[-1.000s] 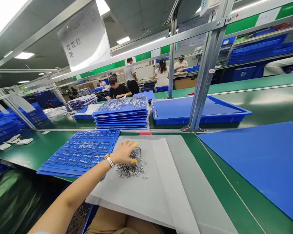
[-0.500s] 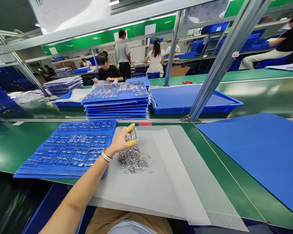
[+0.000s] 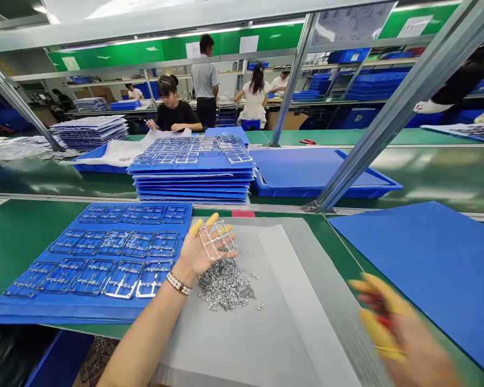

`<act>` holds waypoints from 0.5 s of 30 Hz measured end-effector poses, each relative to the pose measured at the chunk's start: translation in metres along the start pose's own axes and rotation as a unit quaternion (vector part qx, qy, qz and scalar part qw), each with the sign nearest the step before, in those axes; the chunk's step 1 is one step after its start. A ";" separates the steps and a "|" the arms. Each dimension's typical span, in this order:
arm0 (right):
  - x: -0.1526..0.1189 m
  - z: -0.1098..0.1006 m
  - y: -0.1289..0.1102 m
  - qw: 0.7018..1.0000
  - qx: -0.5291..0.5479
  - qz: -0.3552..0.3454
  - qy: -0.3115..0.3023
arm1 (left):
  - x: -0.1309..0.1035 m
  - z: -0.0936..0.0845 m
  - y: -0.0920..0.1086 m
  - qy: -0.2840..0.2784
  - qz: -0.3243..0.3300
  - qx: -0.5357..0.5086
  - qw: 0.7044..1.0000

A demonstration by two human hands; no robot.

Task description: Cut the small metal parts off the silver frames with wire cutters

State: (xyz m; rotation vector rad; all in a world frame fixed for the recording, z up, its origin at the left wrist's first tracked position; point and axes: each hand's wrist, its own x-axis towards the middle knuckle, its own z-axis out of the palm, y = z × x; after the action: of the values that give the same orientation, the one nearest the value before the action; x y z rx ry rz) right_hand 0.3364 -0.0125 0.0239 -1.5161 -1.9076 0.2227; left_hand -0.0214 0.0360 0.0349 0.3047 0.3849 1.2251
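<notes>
My left hand (image 3: 193,253), with yellow covers on some fingertips, is turned palm up and holds a chrome sprue frame (image 3: 213,240) between its fingers. Just below it, a heap of small silvery pieces (image 3: 226,287) lies on a white sheet (image 3: 242,349). On the right, my right hand (image 3: 399,322), smeared by motion, also wears yellow finger covers. Its fingers close round a red-handled tool (image 3: 383,314), too blurred to name exactly. Left of the heap, rows of similar sprue frames (image 3: 123,277) rest on blue sheets (image 3: 64,317).
Behind the bench rises a stack of blue sheets (image 3: 193,185) topped with frames. Beside it stands a blue tray (image 3: 371,191). A slanted metal post (image 3: 391,113) crosses the right side. One large blue sheet (image 3: 435,252) lies at right. A co-worker (image 3: 175,113) sits opposite.
My left hand has turned palm up, and the frame it lifts now shows flat above the heap. My right hand has come into view from the right with a red-handled tool.
</notes>
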 end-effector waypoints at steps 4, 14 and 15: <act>0.040 0.052 -0.046 0.973 0.147 -0.061 -0.165 | 0.003 -0.005 -0.004 0.037 0.019 -0.030 0.999; 0.058 0.074 -0.065 0.821 0.517 0.192 -0.149 | 0.003 -0.010 -0.016 0.100 0.046 -0.066 0.992; 0.053 0.076 -0.066 0.863 0.451 0.143 -0.177 | 0.003 -0.011 -0.019 0.107 0.044 -0.058 0.992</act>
State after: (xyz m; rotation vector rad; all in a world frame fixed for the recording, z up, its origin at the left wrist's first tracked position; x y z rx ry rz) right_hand 0.2335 0.0364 0.0227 -1.1022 -1.4357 1.3979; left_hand -0.0095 0.0332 0.0167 0.0907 0.4876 1.3658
